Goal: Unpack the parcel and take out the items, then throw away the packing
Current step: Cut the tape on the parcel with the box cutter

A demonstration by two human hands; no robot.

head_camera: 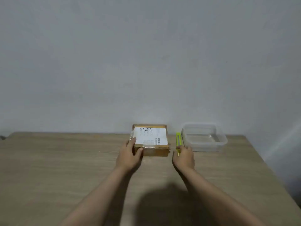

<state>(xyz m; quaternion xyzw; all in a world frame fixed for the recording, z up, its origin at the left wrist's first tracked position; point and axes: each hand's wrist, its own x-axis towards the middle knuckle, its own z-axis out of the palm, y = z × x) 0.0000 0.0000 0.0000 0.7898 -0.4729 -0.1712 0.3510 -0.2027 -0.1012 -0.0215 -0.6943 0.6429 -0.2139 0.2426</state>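
The parcel (150, 140), a flat cardboard box sealed with tape, lies at the far edge of the desk (65, 168); the left hand (129, 154) has its grip spread over the near left corner, and the right hand (184, 156) has its grip closed around a yellow-green cutter (178, 139). If the blade goes too deep or slips, it could damage the items inside or reach the holding fingers. The clear plastic container (203, 137) beside the cutter looks empty.
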